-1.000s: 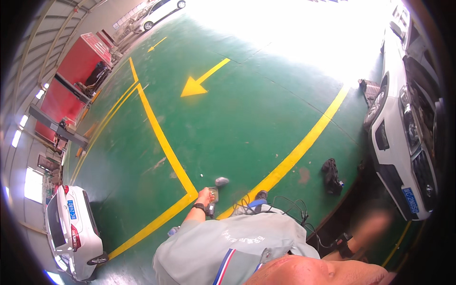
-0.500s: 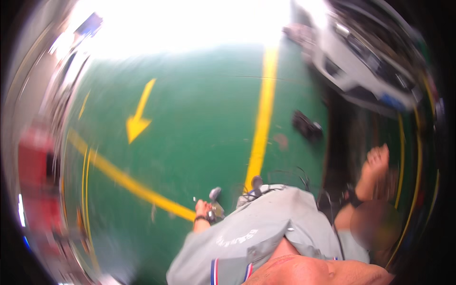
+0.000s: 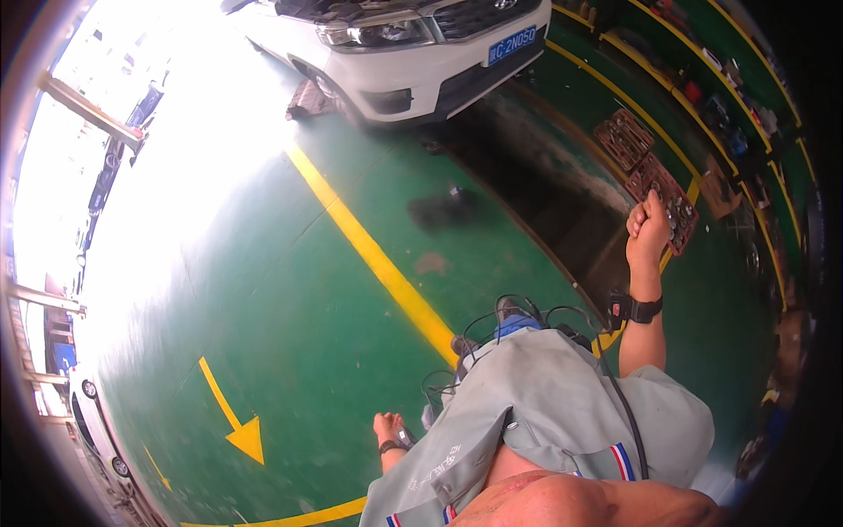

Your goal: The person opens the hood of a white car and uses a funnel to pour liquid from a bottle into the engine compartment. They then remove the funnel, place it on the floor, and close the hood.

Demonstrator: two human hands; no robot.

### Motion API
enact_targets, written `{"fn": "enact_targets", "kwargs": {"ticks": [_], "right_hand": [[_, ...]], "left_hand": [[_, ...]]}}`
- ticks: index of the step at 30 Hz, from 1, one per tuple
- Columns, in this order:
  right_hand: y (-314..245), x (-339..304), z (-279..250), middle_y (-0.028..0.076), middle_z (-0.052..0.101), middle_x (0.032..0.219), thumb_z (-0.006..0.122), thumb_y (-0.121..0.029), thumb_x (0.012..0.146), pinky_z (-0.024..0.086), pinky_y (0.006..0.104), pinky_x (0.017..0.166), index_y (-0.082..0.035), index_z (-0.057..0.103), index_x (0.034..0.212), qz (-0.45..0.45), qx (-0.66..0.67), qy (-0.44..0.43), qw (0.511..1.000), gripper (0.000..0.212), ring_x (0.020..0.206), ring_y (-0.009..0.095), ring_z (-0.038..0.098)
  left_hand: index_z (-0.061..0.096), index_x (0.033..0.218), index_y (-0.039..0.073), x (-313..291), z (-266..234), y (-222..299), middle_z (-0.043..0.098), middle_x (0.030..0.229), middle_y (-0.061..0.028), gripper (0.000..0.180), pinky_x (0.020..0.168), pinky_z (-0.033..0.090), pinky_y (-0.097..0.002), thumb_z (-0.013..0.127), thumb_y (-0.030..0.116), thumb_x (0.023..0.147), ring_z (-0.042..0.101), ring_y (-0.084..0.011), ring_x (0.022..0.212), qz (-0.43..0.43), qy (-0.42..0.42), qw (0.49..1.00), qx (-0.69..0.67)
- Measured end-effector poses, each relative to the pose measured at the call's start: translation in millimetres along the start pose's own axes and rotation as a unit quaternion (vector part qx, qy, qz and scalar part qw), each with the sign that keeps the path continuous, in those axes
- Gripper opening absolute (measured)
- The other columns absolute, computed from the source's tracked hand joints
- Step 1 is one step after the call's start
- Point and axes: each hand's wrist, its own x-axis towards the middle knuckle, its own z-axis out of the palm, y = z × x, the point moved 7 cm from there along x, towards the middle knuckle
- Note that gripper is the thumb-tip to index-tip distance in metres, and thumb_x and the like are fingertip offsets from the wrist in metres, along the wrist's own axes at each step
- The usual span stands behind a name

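Note:
My right hand (image 3: 647,233) is held out in front on the right with its fingers curled in, and nothing shows in it. In the picture it overlaps an opened tool case (image 3: 672,198) on the floor, but a gap between them cannot be judged. Low by my left side hangs my left hand (image 3: 387,427), small in view, its fingers bent inward; what they hold, if anything, is hidden. A black strap with a small device (image 3: 634,308) circles my right wrist. Thin black cables (image 3: 562,318) loop in front of my waist.
A white car (image 3: 386,88) stands ahead beside a dark floor pit (image 3: 553,184). A blurred dark object (image 3: 443,209) lies on the green floor near a yellow line (image 3: 369,250). Shelves with parts (image 3: 729,97) line the right side. Another white car (image 3: 95,426) is far left.
My view has turned to the right, so the white car now sits nearer the middle. My right arm reaches further forward, with the tool case visible behind the hand.

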Motion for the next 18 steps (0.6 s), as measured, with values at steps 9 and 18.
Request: {"fn": "enact_targets", "kwargs": {"ticks": [9,18], "right_hand": [[3.9,40.5,-20.0,-0.002,0.04,0.059,0.06,-0.029,0.101,0.025,0.0228,0.042,-0.017,0.036,0.069,0.011,0.04,0.015,0.999,0.041,0.047,0.008,0.037],[29.2,103.1,-49.3,-0.001,0.041,0.062,0.059,-0.027,0.101,0.027,0.0225,0.044,-0.016,0.035,0.07,0.067,0.043,0.034,0.996,0.041,0.048,0.008,0.036]], "left_hand": [[0.058,0.096,0.002,-48.3,74.6,42.6,0.058,0.087,-0.0125,0.035,0.065,0.056,-0.0387,0.048,0.035,0.098,0.064,-0.0285,0.079,0.056,-0.035,0.998,0.024],[0.054,0.1,-0.002,-72.9,39.1,-17.1,0.057,0.092,-0.0156,0.038,0.066,0.056,-0.0392,0.048,0.036,0.098,0.063,-0.0301,0.081,0.015,0.032,0.999,-0.011]]}}
